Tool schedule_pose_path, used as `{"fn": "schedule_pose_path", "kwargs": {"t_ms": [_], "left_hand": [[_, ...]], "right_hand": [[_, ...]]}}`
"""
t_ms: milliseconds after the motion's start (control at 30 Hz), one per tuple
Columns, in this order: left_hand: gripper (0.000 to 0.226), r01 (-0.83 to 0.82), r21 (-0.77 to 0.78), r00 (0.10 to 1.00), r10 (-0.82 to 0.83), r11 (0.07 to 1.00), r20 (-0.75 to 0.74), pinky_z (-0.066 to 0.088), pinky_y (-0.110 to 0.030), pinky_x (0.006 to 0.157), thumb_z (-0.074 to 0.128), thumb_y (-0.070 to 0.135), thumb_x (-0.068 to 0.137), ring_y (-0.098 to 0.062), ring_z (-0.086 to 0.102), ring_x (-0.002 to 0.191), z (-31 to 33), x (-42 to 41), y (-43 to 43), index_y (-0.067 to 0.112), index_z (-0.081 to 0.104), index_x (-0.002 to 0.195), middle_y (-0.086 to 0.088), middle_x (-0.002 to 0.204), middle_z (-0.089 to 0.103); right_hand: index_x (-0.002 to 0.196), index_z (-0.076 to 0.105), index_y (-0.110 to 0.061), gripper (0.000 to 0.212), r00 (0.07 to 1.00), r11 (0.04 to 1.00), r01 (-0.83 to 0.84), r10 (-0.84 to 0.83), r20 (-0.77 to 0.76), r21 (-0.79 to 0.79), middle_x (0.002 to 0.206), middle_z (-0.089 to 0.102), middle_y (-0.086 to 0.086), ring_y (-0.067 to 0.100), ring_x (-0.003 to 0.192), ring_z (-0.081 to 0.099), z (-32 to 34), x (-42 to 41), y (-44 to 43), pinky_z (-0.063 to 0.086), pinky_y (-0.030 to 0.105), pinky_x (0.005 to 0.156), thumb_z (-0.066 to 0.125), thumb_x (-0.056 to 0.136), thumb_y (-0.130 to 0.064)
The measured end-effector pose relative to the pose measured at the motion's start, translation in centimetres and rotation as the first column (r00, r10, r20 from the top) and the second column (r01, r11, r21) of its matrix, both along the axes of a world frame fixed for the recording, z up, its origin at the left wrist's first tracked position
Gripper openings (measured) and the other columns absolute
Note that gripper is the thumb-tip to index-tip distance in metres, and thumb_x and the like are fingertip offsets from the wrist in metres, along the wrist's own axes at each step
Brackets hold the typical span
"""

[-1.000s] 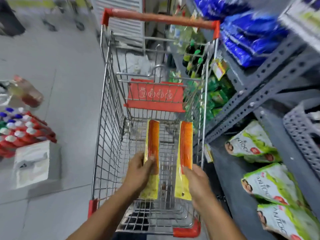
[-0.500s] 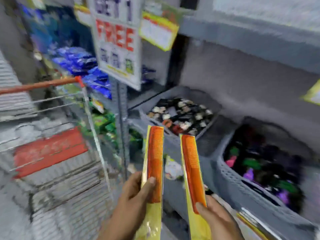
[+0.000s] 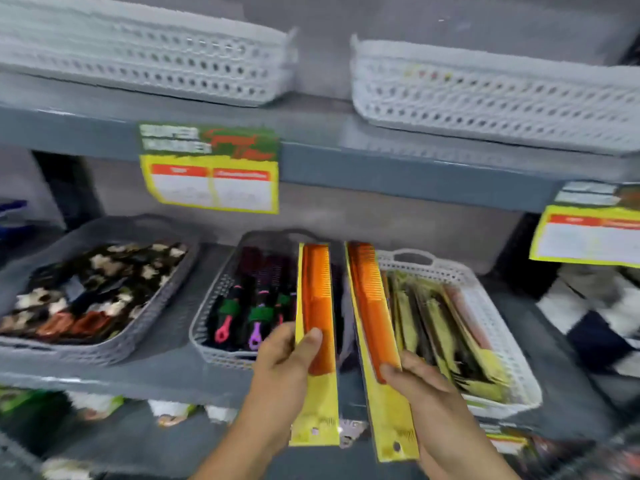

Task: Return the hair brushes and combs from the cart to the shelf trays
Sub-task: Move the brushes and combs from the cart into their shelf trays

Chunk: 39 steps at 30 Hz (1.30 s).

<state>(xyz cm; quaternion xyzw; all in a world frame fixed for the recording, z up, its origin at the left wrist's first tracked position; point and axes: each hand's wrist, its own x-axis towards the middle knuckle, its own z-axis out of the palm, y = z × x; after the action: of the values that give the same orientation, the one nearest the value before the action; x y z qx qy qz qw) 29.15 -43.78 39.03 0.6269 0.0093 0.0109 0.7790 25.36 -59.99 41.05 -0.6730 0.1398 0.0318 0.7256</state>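
Note:
My left hand (image 3: 284,368) grips an orange comb in a yellow packet (image 3: 317,306), held upright in front of the shelf. In my right hand (image 3: 426,400) is a second orange comb in a yellow packet (image 3: 369,299), tilted slightly left. Behind the right comb sits a white perforated tray (image 3: 485,296) holding several packaged combs. Behind the left comb stands a grey tray (image 3: 214,303) with hair brushes that have pink, green and purple handles. The cart is out of view.
A grey tray of hair clips (image 3: 138,317) sits at the left of the same shelf. Two white baskets (image 3: 485,95) stand on the shelf above. Yellow price tags (image 3: 211,181) hang from the upper shelf's edge. More goods lie on the shelf below.
My view has swung from the cart to the shelf. Both hands carried the two orange combs from over the cart up in front of the brush and comb trays.

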Motion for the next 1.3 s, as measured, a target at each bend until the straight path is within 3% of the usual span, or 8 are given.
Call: {"fn": "schedule_pose_path", "kwargs": {"t_ms": [133, 267, 433, 567, 733, 833, 1067, 1300], "left_hand": [[0.028, 0.099, 0.056, 0.995, -0.099, 0.993, -0.011, 0.039, -0.008, 0.048, 0.055, 0.020, 0.094, -0.002, 0.051, 0.054, 0.5, 3.1, -4.4, 0.017, 0.060, 0.067, 0.013, 0.055, 0.056], [0.023, 0.205, 0.043, 0.973, -0.199, 0.978, -0.114, 0.047, -0.013, 0.055, 0.055, 0.018, 0.095, -0.005, 0.065, 0.061, 0.2, 6.2, -8.1, 0.013, 0.067, 0.076, 0.011, 0.063, 0.070], [0.007, 0.214, 0.055, 0.943, -0.191, 0.975, -0.274, 0.056, -0.042, 0.079, 0.059, 0.013, 0.092, -0.028, 0.068, 0.079, -1.8, 9.4, -12.7, 0.009, 0.065, 0.091, -0.012, 0.087, 0.072], [0.023, 0.168, 0.299, 0.967, -0.099, 0.939, -0.234, 0.056, -0.044, 0.086, 0.059, 0.015, 0.088, -0.032, 0.069, 0.091, -3.7, 10.9, -15.6, 0.010, 0.066, 0.109, -0.016, 0.102, 0.073], [0.030, 0.145, 0.726, 0.980, 0.003, 0.672, -0.198, 0.049, -0.030, 0.072, 0.056, 0.029, 0.086, -0.038, 0.066, 0.097, -5.1, 11.8, -18.0, 0.007, 0.060, 0.107, -0.019, 0.105, 0.070], [0.028, 0.122, 0.824, 0.988, 0.011, 0.553, -0.154, 0.051, -0.037, 0.076, 0.051, 0.024, 0.089, -0.040, 0.065, 0.101, -5.8, 11.8, -18.6, 0.006, 0.054, 0.109, -0.020, 0.109, 0.069], [0.034, 0.007, 0.923, 1.000, 0.021, 0.386, -0.016, 0.049, -0.043, 0.082, 0.044, 0.027, 0.092, -0.041, 0.058, 0.106, -6.7, 11.8, -19.3, 0.001, 0.051, 0.112, -0.021, 0.109, 0.068], [0.053, 0.041, 0.969, 0.999, -0.027, 0.244, -0.035, 0.038, -0.044, 0.095, 0.035, 0.034, 0.096, -0.038, 0.049, 0.114, -6.9, 11.6, -19.6, -0.004, 0.041, 0.132, -0.022, 0.127, 0.058]], "right_hand": [[0.094, 0.068, -0.014, 0.011, 0.996, 0.995, 0.084, -0.082, -0.031, 0.055, 0.088, 0.070, -0.010, 0.010, 0.090, 0.065, 0.5, 1.7, -3.1, 0.042, 0.028, 0.088, 0.064, 0.084, -0.015], [0.082, 0.058, -0.022, 0.008, 0.985, 0.986, 0.168, -0.168, -0.037, -0.005, 0.090, 0.056, -0.016, -0.001, 0.083, 0.050, 0.5, 3.7, -5.6, 0.031, 0.028, 0.090, 0.064, 0.085, -0.016], [0.083, 0.058, -0.022, 0.008, 0.966, 0.944, 0.239, -0.256, -0.046, -0.226, 0.095, 0.059, -0.003, 0.013, 0.081, 0.052, -0.7, 6.2, -9.0, 0.038, 0.036, 0.081, 0.058, 0.089, -0.016], [0.109, 0.056, -0.004, 0.021, 0.966, 0.864, 0.223, -0.259, -0.019, -0.452, 0.122, 0.058, 0.021, 0.038, 0.110, 0.054, -2.3, 7.6, -10.9, 0.042, 0.049, 0.095, 0.051, 0.090, -0.012], [0.114, 0.050, -0.013, 0.027, 0.979, 0.759, 0.100, -0.190, -0.072, -0.643, 0.096, 0.066, 0.010, 0.023, 0.072, 0.059, -4.8, 8.7, -12.6, 0.045, 0.031, 0.063, 0.047, 0.088, -0.016], [0.127, 0.042, -0.010, 0.041, 0.977, 0.693, 0.044, -0.182, -0.115, -0.720, 0.117, 0.061, 0.017, 0.033, 0.093, 0.060, -5.3, 9.0, -12.9, 0.045, 0.030, 0.071, 0.047, 0.087, -0.018], [0.133, 0.035, -0.005, 0.050, 0.973, 0.596, -0.043, -0.156, -0.168, -0.802, 0.121, 0.060, 0.020, 0.038, 0.106, 0.060, -5.2, 8.9, -12.7, 0.052, 0.043, 0.083, 0.047, 0.087, -0.022], [0.130, 0.040, -0.006, 0.049, 0.977, 0.481, -0.086, -0.132, -0.169, -0.873, 0.123, 0.050, 0.023, 0.040, 0.103, 0.059, -5.1, 8.6, -12.5, 0.052, 0.049, 0.087, 0.052, 0.085, -0.020]]}}
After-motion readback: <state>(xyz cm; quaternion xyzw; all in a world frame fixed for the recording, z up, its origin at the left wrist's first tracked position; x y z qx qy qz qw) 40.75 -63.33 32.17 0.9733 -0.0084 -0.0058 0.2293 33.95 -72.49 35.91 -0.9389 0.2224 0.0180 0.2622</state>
